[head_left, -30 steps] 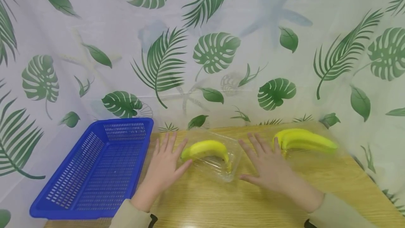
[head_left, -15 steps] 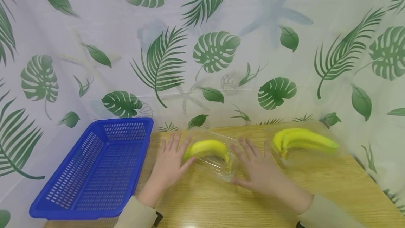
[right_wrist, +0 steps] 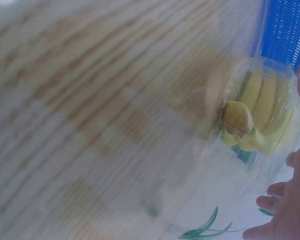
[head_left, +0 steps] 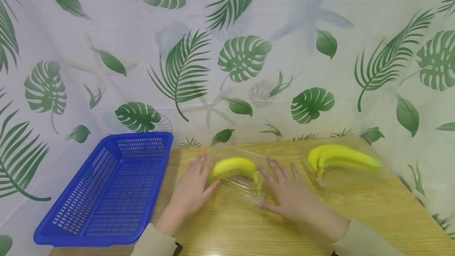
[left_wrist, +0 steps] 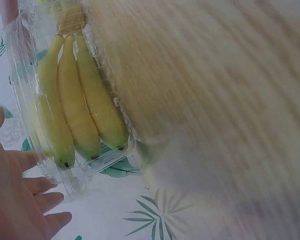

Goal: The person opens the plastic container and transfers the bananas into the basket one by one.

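Note:
A bunch of yellow bananas [head_left: 234, 165] lies in a clear plastic box [head_left: 243, 187] at the middle of the table. My left hand [head_left: 190, 189] is at the box's left side, its fingers stretched forward and its thumb near the front. At the opposite side my right hand [head_left: 291, 192] lies with spread fingers, their tips by the box's edge. In the left wrist view the bananas [left_wrist: 80, 100] show through the plastic beside the left fingers [left_wrist: 52, 200]. The right wrist view shows the bananas' brown stem end [right_wrist: 237, 118]. Exact contact with the clear plastic is hard to see.
An open blue plastic basket [head_left: 117, 196] stands on the left. A second bunch of bananas [head_left: 345, 158], also in clear plastic, lies at the back right of the wooden table [head_left: 241, 232]. Behind the table hangs a leaf-patterned sheet [head_left: 266, 117].
Both hands have moved inward to the sides of the clear box, the right one leftward and the left one slightly rightward. The bananas and the basket have stayed in place.

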A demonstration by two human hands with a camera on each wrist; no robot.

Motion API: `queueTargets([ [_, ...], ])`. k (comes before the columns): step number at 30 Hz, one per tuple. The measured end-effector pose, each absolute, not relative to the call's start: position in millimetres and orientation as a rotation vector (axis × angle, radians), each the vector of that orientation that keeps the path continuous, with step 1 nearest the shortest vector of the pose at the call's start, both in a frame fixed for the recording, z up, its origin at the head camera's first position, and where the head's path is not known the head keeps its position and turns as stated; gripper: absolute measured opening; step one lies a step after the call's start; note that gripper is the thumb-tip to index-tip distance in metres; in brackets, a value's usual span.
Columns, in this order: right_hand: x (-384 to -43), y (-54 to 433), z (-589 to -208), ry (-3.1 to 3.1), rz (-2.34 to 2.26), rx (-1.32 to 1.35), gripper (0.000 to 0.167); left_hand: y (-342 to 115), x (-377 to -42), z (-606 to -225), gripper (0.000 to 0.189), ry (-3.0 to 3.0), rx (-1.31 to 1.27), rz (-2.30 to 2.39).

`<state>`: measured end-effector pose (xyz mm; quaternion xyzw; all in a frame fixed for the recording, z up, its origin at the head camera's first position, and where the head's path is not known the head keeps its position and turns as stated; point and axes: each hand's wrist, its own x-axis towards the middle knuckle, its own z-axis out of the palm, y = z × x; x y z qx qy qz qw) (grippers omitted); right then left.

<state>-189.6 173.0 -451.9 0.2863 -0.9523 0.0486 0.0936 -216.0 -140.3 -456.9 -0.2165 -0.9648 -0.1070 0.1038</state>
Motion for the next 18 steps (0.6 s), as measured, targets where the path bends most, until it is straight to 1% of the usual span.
queueTargets([
  [18,-194.1,185.0,-447.4,-2.808,0.160,0.944,0.102,-139.4,-201.6,-460.7,0.075,-2.844,-0.694,-0.274],
])
